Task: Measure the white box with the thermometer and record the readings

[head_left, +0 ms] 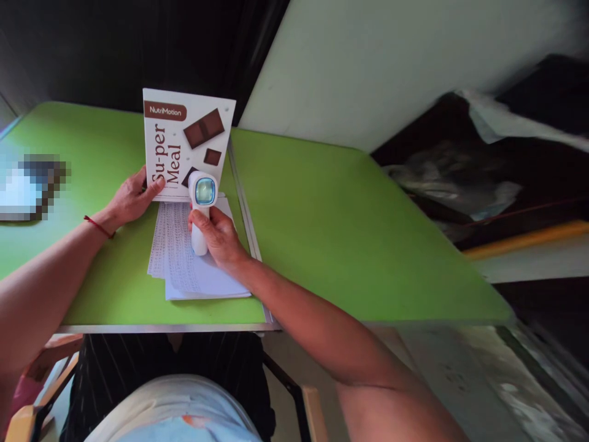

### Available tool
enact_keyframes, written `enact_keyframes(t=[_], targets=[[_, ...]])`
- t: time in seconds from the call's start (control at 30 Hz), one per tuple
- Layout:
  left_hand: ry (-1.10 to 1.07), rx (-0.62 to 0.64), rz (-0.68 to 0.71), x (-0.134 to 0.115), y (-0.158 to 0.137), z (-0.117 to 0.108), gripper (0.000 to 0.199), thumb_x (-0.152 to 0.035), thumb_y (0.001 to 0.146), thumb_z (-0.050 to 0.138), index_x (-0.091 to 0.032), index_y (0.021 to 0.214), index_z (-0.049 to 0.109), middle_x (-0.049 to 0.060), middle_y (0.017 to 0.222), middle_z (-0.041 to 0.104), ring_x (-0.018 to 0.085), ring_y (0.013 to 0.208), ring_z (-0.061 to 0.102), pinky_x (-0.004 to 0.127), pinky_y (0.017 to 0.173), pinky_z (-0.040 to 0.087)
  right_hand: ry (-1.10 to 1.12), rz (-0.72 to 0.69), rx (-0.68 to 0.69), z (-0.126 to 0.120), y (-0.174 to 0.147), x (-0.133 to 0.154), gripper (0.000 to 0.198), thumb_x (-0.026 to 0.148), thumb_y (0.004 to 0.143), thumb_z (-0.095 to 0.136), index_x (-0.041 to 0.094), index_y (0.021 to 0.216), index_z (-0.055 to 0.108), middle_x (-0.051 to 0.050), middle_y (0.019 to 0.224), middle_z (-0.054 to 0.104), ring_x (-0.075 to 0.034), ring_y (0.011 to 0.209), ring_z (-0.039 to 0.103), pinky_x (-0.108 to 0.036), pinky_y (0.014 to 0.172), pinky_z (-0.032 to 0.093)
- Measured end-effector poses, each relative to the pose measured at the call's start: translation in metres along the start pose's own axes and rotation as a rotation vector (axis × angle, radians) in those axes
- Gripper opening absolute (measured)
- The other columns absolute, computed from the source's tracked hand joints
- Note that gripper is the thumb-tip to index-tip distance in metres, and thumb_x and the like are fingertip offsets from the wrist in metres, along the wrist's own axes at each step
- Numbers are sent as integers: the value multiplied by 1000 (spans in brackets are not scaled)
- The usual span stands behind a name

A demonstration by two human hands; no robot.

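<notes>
Hands [133, 197] [223, 239] reach forward, left gripping a box [161, 147], right a thermometer [203, 191].

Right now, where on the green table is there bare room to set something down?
Widest: the green tabletop between the seam, pale wall and right forearm.
Smaller: between the NutriMotion Su-per Meal package and the pixelated object.
Crowded: around the printed sheets, right hand and infrared thermometer.
</notes>
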State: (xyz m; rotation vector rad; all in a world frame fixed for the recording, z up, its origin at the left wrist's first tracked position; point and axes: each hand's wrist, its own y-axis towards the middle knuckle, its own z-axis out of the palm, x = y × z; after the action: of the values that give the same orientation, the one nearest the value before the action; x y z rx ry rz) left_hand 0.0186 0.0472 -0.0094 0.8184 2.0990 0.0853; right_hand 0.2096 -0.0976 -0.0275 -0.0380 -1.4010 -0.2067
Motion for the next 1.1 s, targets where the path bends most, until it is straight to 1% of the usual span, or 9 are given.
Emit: enact_keyframes(t=[0.23,0.4,0.53,0.7,0.83,0.97,1.1], targets=[[24,4,6,-3,0,-2,84,-93,96,44,-17,121,71,16,120,81,36,110,76,47,96,64,-8,17,3,1,0,3,65,86,71,85,27,87,62,3,75,61,-16,69,52,-36,67,44],[-7,-1,6,-2,-1,-2,78,-91,97,49,-21,122,73,13,120,81,36,109,77,46,95,64,19,39,9,3,-1,7,67,87,67,87,27,85,61,3,74,61,-17,69,51,-37,67,44],[-19,-11,1,2,-1,-2,78,-92,96,52,-22,123,73,12,119,82,35,108,77,44,93,64,12,46,25,4,0,9,66,86,68,87,28,85,61,2,75,61,-17,70,52,-37,68,45],[-10,-11,-23,2,-1,-3,76,-91,95,53,-23,124,71,13,124,82,37,113,76,49,98,64,29,43,31,4,1,8,67,86,66,89,28,85,61,2,76,61,-18,71,51,-38,69,44],[-2,16,-18,-1,-3,-4,75,-86,91,63,-22,130,66,16,132,78,39,118,75,55,103,63,36,34,35,3,1,7,67,84,66,91,27,85,62,2,77,61,-18,72,51,-37,69,43],[3,17,-31,0,-4,-5,73,-84,88,69,-23,129,64,16,130,78,39,118,75,55,103,62,49,32,66,4,0,10,66,82,67,92,26,86,62,3,76,59,-17,71,50,-36,68,43],[9,12,-51,3,-3,-6,76,-87,86,70,-25,129,63,14,127,80,38,114,77,52,99,63,59,44,56,5,0,13,68,83,63,93,27,85,62,4,74,60,-16,69,50,-35,68,44]])
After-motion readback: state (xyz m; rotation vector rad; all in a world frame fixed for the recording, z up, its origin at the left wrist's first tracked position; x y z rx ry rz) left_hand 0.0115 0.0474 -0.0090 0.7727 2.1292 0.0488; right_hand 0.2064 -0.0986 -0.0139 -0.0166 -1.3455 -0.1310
